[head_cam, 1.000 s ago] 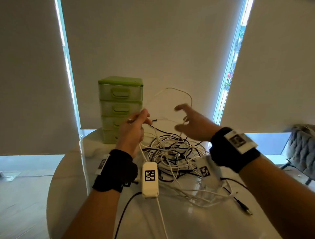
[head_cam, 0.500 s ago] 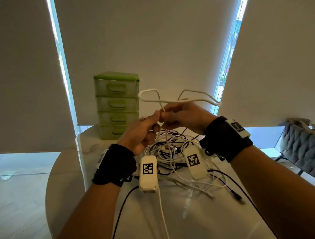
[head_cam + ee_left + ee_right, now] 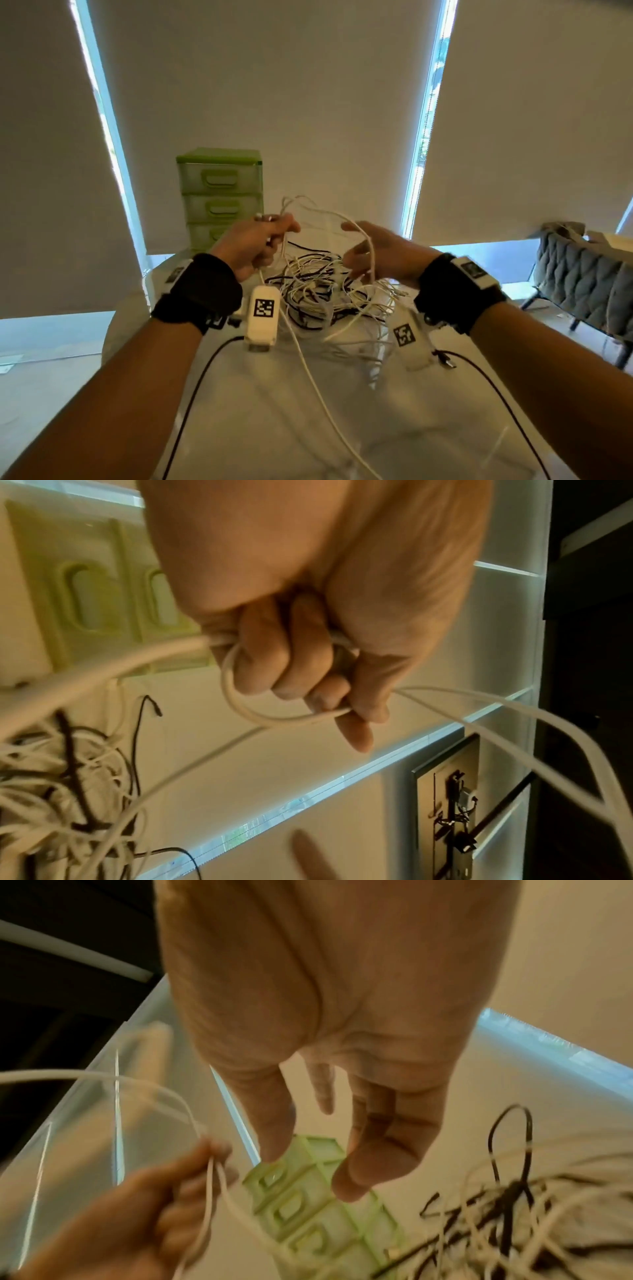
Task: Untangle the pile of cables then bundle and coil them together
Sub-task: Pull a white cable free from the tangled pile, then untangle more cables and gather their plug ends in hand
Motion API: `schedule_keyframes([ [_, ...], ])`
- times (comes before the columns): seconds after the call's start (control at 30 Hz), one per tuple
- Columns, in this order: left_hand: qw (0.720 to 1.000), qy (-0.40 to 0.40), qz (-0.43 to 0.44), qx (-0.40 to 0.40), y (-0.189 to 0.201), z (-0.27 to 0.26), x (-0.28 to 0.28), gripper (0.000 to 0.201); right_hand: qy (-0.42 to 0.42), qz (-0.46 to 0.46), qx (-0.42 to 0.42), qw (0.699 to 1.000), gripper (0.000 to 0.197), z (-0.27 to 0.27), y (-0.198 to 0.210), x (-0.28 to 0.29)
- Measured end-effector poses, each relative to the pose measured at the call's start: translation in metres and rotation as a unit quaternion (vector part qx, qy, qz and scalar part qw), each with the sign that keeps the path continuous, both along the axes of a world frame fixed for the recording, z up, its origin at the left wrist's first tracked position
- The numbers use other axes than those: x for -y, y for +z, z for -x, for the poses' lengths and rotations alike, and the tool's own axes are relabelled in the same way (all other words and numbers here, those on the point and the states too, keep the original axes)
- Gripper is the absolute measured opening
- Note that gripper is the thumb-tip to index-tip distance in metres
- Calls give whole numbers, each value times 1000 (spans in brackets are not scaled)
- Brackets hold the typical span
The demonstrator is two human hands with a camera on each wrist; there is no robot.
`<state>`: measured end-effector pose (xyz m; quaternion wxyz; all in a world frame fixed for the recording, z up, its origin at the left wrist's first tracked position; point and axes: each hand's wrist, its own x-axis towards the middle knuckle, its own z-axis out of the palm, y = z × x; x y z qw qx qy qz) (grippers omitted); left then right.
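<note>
The hands are coming apart again: half a sec ago both were pinched together on one white cable (image 3: 346,219) up near the drawers, and now the right hand (image 3: 380,251) is letting go and swinging out to the right, fingers spread and loose, grip released (the wrist view shows nothing between thumb and fingers, though in the head view the cable's loop is draping across the front of the palm). The left hand (image 3: 255,245) is keeping its grip clenched on the cable, w/ a couple of small turns gathered in the fist (image 3: 294,656) and a loop curling out under the knuckles. So it looks like another turn is being added to the coil in the left hand, and the right is heading off to fetch the next length; that's a guess, but it fits. The cable being coiled is thin, white and limp, arcing up from the left fist, over toward the right hand, then trailing down into the pile of cables (image 3: 329,291). That pile is sitting mid-desk (image 3: 428,428), between and just below the hands, a loose knot of white and black strands, mostly unsorted, so the task is looking early on. A green drawer unit (image 3: 221,195) is standing behind the left hand.
</note>
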<state>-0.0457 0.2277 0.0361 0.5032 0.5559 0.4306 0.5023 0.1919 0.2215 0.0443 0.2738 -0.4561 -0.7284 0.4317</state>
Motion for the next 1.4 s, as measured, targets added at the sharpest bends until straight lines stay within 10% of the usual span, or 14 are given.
schedule_keyframes([
  [0.23,996,-71,-54,20,46,0,40,23,65,-29,180,981,15,54,-20,3],
  [0.5,969,-153,-46,-187,39,-25,83,47,-23,-71,156,985,23,-9,15,24],
  [0.73,978,-120,-76,-153,33,-77,102,27,-40,-45,355,933,53,-71,13,73],
  [0.9,974,-181,-120,-72,35,-126,131,36,72,36,45,996,38,-75,19,128],
  [1.0,967,-215,-133,-26,33,-152,147,41,127,70,59,988,30,-62,2,148],
  [1.3,961,-265,-77,16,8,-185,164,42,-46,116,292,948,24,-125,-44,134],
  [1.4,953,-294,-57,50,8,-193,165,42,-188,140,256,938,20,-176,-74,123],
])
